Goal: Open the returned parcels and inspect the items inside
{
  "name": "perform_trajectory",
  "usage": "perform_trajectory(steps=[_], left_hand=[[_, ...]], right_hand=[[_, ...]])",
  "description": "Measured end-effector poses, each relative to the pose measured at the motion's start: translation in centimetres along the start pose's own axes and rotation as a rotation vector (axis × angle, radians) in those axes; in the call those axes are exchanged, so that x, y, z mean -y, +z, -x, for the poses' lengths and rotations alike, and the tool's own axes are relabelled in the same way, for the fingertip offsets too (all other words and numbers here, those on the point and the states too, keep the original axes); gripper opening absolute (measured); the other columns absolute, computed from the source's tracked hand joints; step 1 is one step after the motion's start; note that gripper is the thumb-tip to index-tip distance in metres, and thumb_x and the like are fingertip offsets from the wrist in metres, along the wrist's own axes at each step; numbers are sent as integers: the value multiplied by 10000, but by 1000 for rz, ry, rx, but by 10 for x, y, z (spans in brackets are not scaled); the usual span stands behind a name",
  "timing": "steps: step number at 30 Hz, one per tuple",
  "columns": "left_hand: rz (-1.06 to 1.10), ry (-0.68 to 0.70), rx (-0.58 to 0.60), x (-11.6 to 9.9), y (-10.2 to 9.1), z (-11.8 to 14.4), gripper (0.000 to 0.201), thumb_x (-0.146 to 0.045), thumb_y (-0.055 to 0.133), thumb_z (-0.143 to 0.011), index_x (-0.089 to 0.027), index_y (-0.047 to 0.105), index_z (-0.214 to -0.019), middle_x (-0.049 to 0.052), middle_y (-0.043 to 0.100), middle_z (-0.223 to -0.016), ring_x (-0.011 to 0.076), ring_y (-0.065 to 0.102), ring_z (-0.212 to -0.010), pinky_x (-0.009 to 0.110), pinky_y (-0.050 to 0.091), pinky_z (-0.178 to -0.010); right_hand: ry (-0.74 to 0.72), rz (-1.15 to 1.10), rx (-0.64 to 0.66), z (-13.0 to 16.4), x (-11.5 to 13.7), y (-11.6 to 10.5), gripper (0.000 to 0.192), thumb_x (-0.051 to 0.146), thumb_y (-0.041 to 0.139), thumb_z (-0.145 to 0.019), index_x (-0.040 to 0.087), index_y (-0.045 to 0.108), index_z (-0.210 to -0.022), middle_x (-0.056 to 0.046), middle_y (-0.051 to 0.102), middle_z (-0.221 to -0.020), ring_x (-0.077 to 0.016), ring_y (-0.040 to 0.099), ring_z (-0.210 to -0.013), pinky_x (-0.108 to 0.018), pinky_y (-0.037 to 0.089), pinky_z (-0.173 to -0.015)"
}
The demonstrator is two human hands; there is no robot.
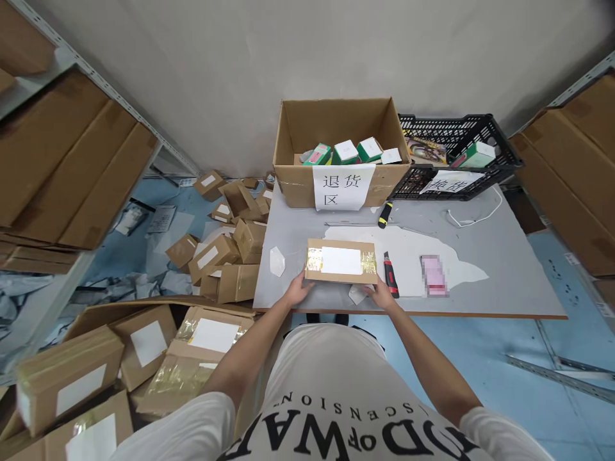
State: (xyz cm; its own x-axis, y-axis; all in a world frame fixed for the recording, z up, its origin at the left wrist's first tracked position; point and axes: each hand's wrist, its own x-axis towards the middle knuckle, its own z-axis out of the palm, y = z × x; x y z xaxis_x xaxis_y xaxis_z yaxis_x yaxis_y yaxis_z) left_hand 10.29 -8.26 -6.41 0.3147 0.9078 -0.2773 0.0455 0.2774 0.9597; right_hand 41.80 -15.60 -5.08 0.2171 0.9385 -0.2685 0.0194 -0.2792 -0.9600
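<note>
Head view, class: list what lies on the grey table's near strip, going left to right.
White paper scrap → left hand → taped parcel → right hand → red utility knife → pink item, blurred.

"退货区" on the cardboard box's paper sign (343, 186); perhaps "换货" on the black crate's sheet (446, 182).

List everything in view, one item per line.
taped parcel: one, brown with white label, table centre
utility knife: one, red-black, right of parcel
pink item: one, blurred, further right
open carton: one, brown, table's far edge, holds small green-white boxes
crate: one, black, right of carton
table: one, grey
floor parcels: many, brown, left
left hand: on parcel's near-left corner
right hand: at parcel's near-right corner
</note>
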Motion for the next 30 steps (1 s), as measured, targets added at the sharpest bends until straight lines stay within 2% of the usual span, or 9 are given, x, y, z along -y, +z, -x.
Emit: perform_trajectory(steps=[3, 6, 11, 16, 20, 24, 27, 30], left_hand=[[-37, 44, -51, -12, 7, -2, 501, -381, 737, -642, -192, 638, -1095, 109, 622, -1218, 305, 433, -1288, 475, 201, -1128], [-22, 32, -96, -29, 10, -1, 467, -388, 731, -653, -193, 648, -1069, 106, 635, -1189, 318, 449, -1267, 478, 226, -1119], [52, 45, -177, -63, 14, 3, 453, -376, 656, -744, -189, 621, -1155, 98, 653, -1142, 310, 453, -1258, 446, 280, -1102], [-96, 65, -176, -84, 20, -1, 488, -412, 641, -763, -207, 607, -1205, 62, 678, -1097, 301, 547, -1121, 430, 315, -1068], [-138, 24, -292, -81, 25, -5, 490, -423, 658, -748, -241, 618, -1201, 57, 687, -1079, 331, 555, -1112, 441, 314, -1056], [-252, -4, -279, -68, 25, -8, 453, -426, 630, -771, -257, 626, -1192, 58, 695, -1052, 334, 575, -1090, 476, 318, -1050], [-244, -22, -247, -59, 23, -12, 475, -376, 626, -772, -250, 602, -1230, 59, 685, -1091, 313, 591, -1080, 478, 327, -1052], [-81, -16, -202, -52, 20, -18, 569, -288, 666, -721, -221, 561, -1277, 65, 641, -1204, 277, 574, -1130, 442, 327, -1074]], right_hand=[[-28, 145, -17, -5, 6, 5, 461, 279, 697, -630, 218, 635, -1083, -73, 688, -1087, -288, 605, -1038, -529, 371, -1010], [-52, 208, 11, -10, 17, 2, 367, 328, 689, -659, 213, 657, -1006, -67, 705, -1012, -279, 627, -941, -502, 433, -932], [-79, 212, 17, -18, 49, -11, 327, 442, 663, -701, 217, 680, -938, -54, 716, -915, -263, 631, -877, -434, 457, -870], [-72, 422, -101, -25, 76, -10, 400, 577, 554, -760, 216, 707, -838, -59, 705, -724, -272, 619, -759, -420, 444, -804], [-21, 505, -202, -28, 74, -2, 419, 607, 546, -759, 230, 722, -805, -88, 701, -703, -309, 635, -829, -423, 433, -809], [32, 453, -261, -30, 62, 4, 348, 569, 606, -731, 249, 728, -790, -104, 707, -749, -336, 629, -938, -451, 422, -868], [73, 433, -240, -30, 54, 4, 356, 546, 594, -746, 242, 730, -874, -103, 716, -804, -339, 637, -942, -482, 418, -897], [62, 267, -148, -27, 46, 4, 365, 461, 632, -725, 250, 702, -1015, -62, 729, -902, -305, 643, -960, -485, 425, -935]])
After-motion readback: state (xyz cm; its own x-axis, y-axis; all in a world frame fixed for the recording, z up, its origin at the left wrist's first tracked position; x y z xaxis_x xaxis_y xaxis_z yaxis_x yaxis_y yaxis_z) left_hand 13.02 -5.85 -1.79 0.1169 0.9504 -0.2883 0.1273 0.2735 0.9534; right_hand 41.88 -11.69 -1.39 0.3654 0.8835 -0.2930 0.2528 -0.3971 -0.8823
